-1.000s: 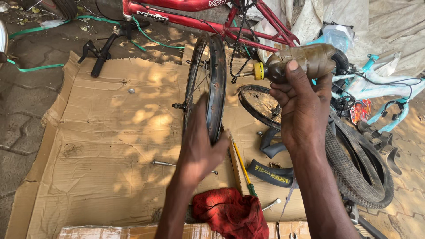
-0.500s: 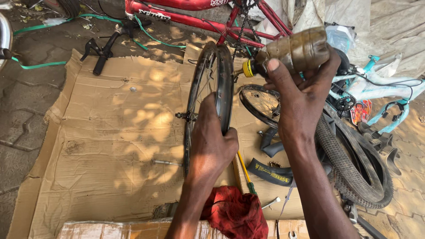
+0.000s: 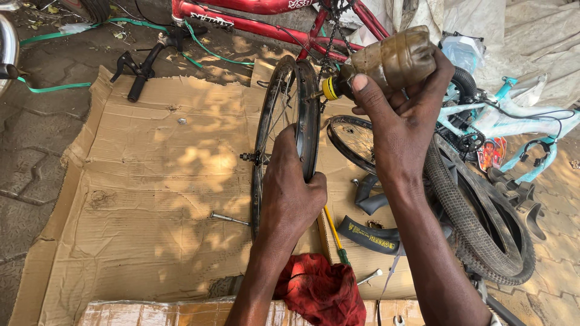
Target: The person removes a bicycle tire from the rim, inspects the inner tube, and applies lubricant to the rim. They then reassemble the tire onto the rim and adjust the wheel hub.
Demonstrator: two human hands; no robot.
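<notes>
Gripping the upright bare wheel rim (image 3: pixel 289 130) at frame centre, left hand (image 3: pixel 290 196) closed on its near edge, right hand (image 3: pixel 402 118) wraps a tilted oil bottle (image 3: pixel 386 63), nozzle at the rim's top.

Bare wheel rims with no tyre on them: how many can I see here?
2. One rim stands upright on the cardboard, gripped by the left hand. A second rim lies behind the right hand, partly hidden. More may be hidden among the bicycles.
</notes>
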